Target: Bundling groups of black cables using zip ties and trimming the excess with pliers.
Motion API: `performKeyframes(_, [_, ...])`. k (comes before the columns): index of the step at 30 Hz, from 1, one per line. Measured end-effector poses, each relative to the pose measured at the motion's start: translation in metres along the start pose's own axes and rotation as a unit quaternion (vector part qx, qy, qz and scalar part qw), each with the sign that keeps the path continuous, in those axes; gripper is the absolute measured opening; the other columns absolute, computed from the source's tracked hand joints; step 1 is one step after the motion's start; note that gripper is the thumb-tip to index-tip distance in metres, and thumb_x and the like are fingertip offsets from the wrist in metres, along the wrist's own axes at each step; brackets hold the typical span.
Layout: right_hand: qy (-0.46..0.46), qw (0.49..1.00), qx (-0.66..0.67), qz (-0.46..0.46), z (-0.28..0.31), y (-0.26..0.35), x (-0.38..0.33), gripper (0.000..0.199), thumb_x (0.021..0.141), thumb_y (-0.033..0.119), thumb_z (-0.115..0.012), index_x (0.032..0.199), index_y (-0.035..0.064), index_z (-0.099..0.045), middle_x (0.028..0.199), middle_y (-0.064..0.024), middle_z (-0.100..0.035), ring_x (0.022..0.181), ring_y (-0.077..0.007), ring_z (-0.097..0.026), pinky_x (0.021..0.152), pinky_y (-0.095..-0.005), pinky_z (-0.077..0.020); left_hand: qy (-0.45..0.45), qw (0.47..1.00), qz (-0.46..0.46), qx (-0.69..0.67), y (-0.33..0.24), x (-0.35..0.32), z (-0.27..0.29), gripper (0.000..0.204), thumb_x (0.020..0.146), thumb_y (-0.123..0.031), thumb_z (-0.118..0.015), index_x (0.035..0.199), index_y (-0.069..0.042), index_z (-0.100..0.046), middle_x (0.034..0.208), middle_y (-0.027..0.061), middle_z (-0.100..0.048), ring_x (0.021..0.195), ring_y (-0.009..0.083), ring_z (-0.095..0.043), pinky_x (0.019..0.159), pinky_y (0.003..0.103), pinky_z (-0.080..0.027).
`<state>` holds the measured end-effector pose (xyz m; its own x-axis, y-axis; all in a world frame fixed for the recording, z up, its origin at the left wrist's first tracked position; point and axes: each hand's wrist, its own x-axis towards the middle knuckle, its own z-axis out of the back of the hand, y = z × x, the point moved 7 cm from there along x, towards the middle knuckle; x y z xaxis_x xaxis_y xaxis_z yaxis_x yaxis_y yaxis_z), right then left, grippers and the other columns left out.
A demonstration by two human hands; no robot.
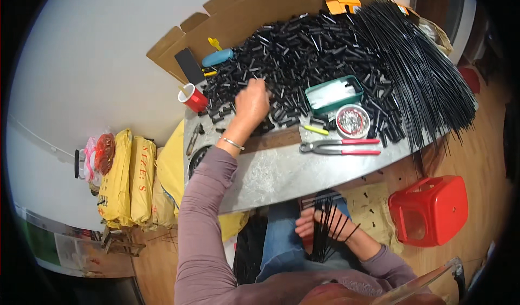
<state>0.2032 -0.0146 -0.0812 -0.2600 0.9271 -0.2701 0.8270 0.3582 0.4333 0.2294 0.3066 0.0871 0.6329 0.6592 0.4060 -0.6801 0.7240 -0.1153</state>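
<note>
My left hand (253,103) reaches out over the near side of a heap of short black tubes (287,50). Its fingers are curled together, and their tips are turned away, so I cannot make out what they hold. Low over my lap, below the table edge, my right hand (338,226) grips a bundle of thin black rods (323,232) that fan upward and down past the fingers. Nearer the table's front lie cutting pliers (341,147) with red handles, beside a white round tub (352,121) of small shiny metal pieces.
Long black rods (414,67) cover the table's right side. A green tray (333,95), a red cup (193,97) and a light-green tool (316,130) stand or lie around the heap. Cardboard (233,18) walls the back. On the floor are a red stool (428,210) and yellow sacks (142,180).
</note>
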Motion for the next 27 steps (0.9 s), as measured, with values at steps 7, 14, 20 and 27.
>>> performKeyframes(7, [-0.042, 0.998, -0.030, 0.047, -0.024, 0.009, -0.005, 0.028, 0.095, 0.023, -0.051, 0.113, 0.0034, -0.043, 0.096, -0.0228, -0.062, 0.087, -0.0374, -0.066, 0.076, -0.0465, -0.0559, 0.181, 0.944, -0.063, -0.268, -0.052, -0.108, 0.051, 0.019, 0.079, -0.013, -0.066, 0.091, 0.000, -0.064, 0.067, 0.0073, -0.061, 0.061, 0.0087, -0.054, 0.057, 0.026, -0.044])
performKeyframes(14, [-0.057, 0.990, -0.102, 0.083, -0.057, -0.001, -0.015, 0.029, 0.096, 0.022, -0.046, 0.117, 0.0021, -0.042, 0.093, -0.0235, -0.062, 0.083, -0.0351, -0.067, 0.072, -0.0421, -0.0572, 0.299, 0.621, 0.311, -0.654, -0.051, -0.277, 0.021, 0.021, 0.081, -0.010, -0.070, 0.099, -0.002, -0.063, 0.075, -0.0003, -0.058, 0.062, 0.0081, -0.053, 0.054, 0.021, -0.042])
performKeyframes(20, [-0.009, 0.985, -0.154, 0.081, -0.077, -0.015, -0.022, 0.034, 0.098, 0.023, -0.042, 0.124, 0.0027, -0.035, 0.096, -0.0216, -0.062, 0.082, -0.0294, -0.067, 0.072, -0.0378, -0.0558, 0.125, 0.413, 0.330, -0.840, -0.069, -0.311, 0.006, 0.026, 0.086, -0.015, -0.068, 0.105, 0.001, -0.061, 0.095, 0.0092, -0.064, 0.080, 0.0166, -0.060, 0.073, 0.029, -0.051])
performKeyframes(27, [-0.057, 0.982, -0.172, 0.060, -0.073, -0.019, -0.019, 0.038, 0.095, 0.030, -0.052, 0.120, 0.0026, -0.043, 0.085, -0.0172, -0.064, 0.077, -0.0308, -0.068, 0.070, -0.0395, -0.0576, 0.109, 0.490, 0.276, -0.819, -0.057, -0.296, 0.018, 0.031, 0.086, -0.018, -0.068, 0.109, -0.001, -0.058, 0.090, 0.0085, -0.065, 0.081, 0.0164, -0.062, 0.072, 0.030, -0.053])
